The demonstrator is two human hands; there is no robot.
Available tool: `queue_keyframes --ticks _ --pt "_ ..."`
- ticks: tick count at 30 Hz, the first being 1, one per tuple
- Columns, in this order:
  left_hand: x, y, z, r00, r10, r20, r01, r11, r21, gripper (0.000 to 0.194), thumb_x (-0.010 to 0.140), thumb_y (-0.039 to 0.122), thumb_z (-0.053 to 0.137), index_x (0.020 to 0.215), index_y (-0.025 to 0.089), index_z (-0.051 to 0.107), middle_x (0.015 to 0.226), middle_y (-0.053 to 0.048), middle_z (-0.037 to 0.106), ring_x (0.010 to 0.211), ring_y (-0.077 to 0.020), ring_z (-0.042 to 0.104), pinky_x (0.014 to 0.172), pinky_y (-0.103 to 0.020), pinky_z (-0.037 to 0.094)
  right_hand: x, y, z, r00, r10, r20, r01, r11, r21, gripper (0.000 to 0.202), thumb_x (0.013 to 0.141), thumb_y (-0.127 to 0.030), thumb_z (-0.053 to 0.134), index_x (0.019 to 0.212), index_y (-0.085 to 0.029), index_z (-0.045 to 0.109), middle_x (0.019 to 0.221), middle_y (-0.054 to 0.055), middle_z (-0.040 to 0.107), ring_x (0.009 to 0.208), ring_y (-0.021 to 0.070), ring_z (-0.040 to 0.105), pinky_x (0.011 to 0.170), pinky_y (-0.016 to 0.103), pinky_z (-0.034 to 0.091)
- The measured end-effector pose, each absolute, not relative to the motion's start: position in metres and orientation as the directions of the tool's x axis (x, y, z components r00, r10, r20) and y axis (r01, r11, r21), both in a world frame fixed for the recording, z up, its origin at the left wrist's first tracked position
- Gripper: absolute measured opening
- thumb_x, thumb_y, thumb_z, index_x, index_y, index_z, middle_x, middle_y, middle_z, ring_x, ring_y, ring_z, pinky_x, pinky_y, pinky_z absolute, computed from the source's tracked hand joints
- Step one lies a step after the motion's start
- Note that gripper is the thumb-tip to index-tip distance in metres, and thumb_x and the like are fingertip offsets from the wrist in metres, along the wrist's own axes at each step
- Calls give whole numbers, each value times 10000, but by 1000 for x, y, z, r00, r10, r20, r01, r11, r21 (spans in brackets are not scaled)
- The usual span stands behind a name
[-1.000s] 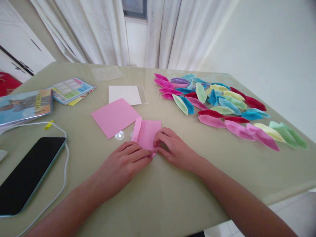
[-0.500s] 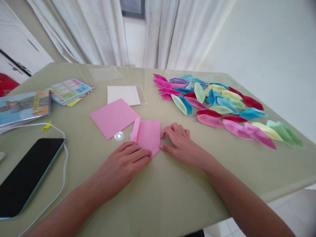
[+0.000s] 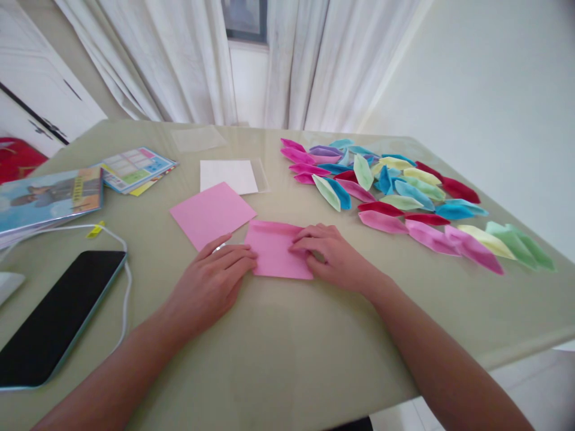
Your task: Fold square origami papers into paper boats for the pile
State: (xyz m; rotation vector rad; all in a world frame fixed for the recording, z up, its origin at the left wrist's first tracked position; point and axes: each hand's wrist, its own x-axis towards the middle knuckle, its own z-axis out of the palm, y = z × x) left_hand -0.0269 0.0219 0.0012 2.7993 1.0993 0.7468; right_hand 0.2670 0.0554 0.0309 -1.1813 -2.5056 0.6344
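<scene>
folded pink paper [image 3: 276,251], left hand [image 3: 218,278] bent at one edge, right hand [image 3: 335,256] half-curled opposite, grips unclear

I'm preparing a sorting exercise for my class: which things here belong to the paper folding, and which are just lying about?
Belonging to the folding:
partly folded pink paper touched by the left hand and right hand
flat pink sheet, probably
folded coloured pieces, probably

Just lying about:
black phone
white cable
picture book
printed cards

Pale curtains [image 3: 166,60] flank a window [image 3: 245,18]; plain wall [image 3: 485,84] right; floor [image 3: 530,383], apparently tiled.
</scene>
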Motion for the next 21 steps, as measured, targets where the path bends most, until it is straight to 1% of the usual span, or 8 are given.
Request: queue_keyframes --ticks 2,4,6,8,10,13,17,21 --pt "-22 20 3 632 642 434 633 -751 189 297 1027 123 548 1268 186 709 1275 -88 781 1195 -246 710 1175 -484 431 262 51 30 -638 765 91 629 585 -512 366 911 -46 595 1195 -199 769 1269 110 728 1221 288 643 1080 513 459" --pt "-17 17 5 660 610 439 601 -779 179 296 1040 199 607 1324 205 690 1299 -86 769 1190 -251 700 1132 -461 462 257 47 30 -664 741 102 597 608 -524 354 942 -80 605 1249 -174 755 1294 133 709 1229 281 639 1083 477 492" --pt "-14 14 4 696 575 430 561 -809 175 259 1051 233 624 1298 211 701 1259 -72 780 1138 -246 706 1065 -438 497 253 43 30 -685 721 102 576 622 -530 337 976 -121 608 1284 -162 738 1302 144 698 1229 278 637 1083 456 512" --pt "-13 12 1 724 553 413 535 -827 171 208 1064 199 595 1230 200 719 1212 -62 790 1079 -240 711 991 -422 521 251 40 32 -701 706 102 561 633 -534 320 987 -160 631 1293 -172 725 1294 140 696 1229 277 634 1081 451 521" --pt "-15 12 -2 731 553 401 534 -828 170 191 1066 163 571 1174 187 727 1197 -66 787 1063 -246 706 957 -422 529 250 38 35 -711 694 111 543 643 -540 318 960 -193 695 1277 -192 714 1292 130 693 1242 283 625 1090 456 519" --pt "-18 14 -5 710 584 393 568 -805 169 184 1063 142 554 1140 167 719 1174 -77 783 1063 -255 697 966 -428 531 251 37 37 -736 667 113 522 666 -532 267 935 -240 761 1197 -226 711 1297 107 683 1236 279 627 1083 446 521" --pt "-15 14 -2 672 629 390 611 -769 188 191 1085 179 522 1112 156 710 1122 -83 780 1041 -251 693 976 -422 533 250 37 32 -772 626 111 518 720 -461 119 1029 -286 669 1114 -215 711 1234 94 703 1143 249 659 1006 404 534" --pt "-9 11 3 635 666 391 608 -743 278 186 1093 254 545 1117 176 712 1100 -70 773 1017 -243 681 958 -415 525 245 36 24 -775 611 161 506 753 -420 157 1079 -278 587 1066 -197 720 1136 93 728 1040 222 677 925 365 538"
